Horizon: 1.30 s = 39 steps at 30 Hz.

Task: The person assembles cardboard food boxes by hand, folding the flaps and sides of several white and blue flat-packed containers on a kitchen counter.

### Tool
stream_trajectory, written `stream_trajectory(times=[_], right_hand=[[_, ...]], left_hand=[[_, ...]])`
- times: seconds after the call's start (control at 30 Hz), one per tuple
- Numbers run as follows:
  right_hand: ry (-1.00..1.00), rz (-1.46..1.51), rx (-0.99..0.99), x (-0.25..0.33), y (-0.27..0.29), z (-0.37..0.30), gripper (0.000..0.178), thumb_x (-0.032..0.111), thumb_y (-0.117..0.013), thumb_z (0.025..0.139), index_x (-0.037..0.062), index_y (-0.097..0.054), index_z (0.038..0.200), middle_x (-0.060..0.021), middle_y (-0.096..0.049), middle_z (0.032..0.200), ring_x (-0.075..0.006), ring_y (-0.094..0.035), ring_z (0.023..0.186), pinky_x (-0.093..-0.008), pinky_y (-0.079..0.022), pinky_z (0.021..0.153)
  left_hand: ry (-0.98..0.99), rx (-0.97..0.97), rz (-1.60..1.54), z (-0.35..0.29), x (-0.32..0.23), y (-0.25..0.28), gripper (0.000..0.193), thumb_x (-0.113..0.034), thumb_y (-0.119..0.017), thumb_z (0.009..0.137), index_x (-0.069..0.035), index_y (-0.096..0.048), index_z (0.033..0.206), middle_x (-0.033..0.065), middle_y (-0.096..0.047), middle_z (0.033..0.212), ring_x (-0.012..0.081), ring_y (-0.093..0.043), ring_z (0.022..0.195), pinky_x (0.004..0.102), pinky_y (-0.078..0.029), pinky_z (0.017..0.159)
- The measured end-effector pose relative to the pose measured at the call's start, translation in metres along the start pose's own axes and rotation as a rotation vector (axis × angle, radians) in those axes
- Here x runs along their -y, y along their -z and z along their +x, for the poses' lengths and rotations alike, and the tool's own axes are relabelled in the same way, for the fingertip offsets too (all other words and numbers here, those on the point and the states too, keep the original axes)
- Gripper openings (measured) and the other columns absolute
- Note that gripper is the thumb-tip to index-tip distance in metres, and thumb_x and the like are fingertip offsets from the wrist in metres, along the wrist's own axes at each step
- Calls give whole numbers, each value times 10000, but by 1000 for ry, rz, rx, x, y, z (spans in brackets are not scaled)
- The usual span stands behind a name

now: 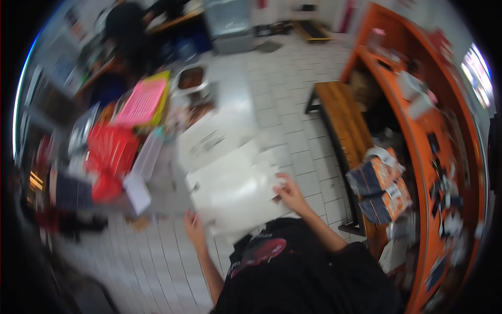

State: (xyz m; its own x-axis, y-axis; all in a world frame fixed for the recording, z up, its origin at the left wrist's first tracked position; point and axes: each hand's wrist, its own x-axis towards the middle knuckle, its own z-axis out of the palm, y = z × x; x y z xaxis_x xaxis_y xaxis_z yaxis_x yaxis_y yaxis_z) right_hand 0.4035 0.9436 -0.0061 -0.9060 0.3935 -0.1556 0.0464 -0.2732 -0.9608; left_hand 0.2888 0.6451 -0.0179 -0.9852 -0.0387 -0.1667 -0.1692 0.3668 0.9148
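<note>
A white cardboard box [235, 193], partly unfolded with its lid panel [212, 140] laid back, lies in front of my body at the near end of the metal table. Small dark slots or notches show along its side edges. My right hand [290, 194] has its fingers curled and pinched at the box's right edge. At the near left edge, my left hand [194, 226] is closed against the cardboard, its fingertips somewhat blurred. Dark printing, too smeared to make out, marks the lid panel.
Left on the table [230, 78] are a red plastic bag [111, 149], a pink basket [142, 102] and a metal food pan [193, 83]. A wooden bench [340, 118] bears packages [380, 186], beside orange shelving [402, 112]. Another person [125, 31] stands far left.
</note>
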Motion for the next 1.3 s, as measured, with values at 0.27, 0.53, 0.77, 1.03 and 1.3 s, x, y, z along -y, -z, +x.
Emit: stream_trajectory(times=[0.27, 0.53, 0.77, 1.03, 1.3], right_hand=[[313, -412, -82, 45, -7, -12, 376, 71, -434, 860, 78, -323, 1219, -130, -584, 854, -247, -610, 779, -379, -470, 677], [139, -476, -259, 68, 7, -53, 410, 70, -356, 847, 97, -271, 1247, -215, -571, 775, -357, -598, 758, -422, -453, 697], [150, -542, -279, 102, 22, -82, 387, 95, -350, 869, 108, -301, 1253, -202, -586, 885, -348, -598, 803, -413, -461, 734], [444, -267, -408, 85, 37, -92, 326, 166, -433, 911, 95, -364, 1222, -148, -550, 1099, -266, -591, 945, -351, -442, 825], [436, -104, -536, 82, 70, -117, 348, 180, -601, 838, 90, -424, 1124, -100, -441, 1215, -213, -355, 1237, -406, -345, 953]], left_hand=[[154, 415, -411, 10, -54, 17, 443, -359, -440, 907, -2, -420, 1168, 100, -524, 1062, 200, -558, 888, 330, -478, 694], [202, 683, -242, 26, -120, -37, 337, -347, -524, 857, -57, -440, 1007, 44, -487, 879, 151, -494, 730, 282, -422, 579], [167, 874, -113, 30, -159, -71, 275, -336, -598, 814, -105, -458, 866, -5, -454, 719, 109, -439, 592, 240, -374, 479], [141, 1073, -51, 12, -189, -112, 248, -300, -674, 768, -151, -480, 730, -53, -429, 573, 65, -391, 467, 195, -332, 386], [34, 1116, -146, -26, -190, -151, 264, -91, -664, 736, -77, -556, 977, 12, -503, 837, 71, -457, 693, 197, -370, 497]])
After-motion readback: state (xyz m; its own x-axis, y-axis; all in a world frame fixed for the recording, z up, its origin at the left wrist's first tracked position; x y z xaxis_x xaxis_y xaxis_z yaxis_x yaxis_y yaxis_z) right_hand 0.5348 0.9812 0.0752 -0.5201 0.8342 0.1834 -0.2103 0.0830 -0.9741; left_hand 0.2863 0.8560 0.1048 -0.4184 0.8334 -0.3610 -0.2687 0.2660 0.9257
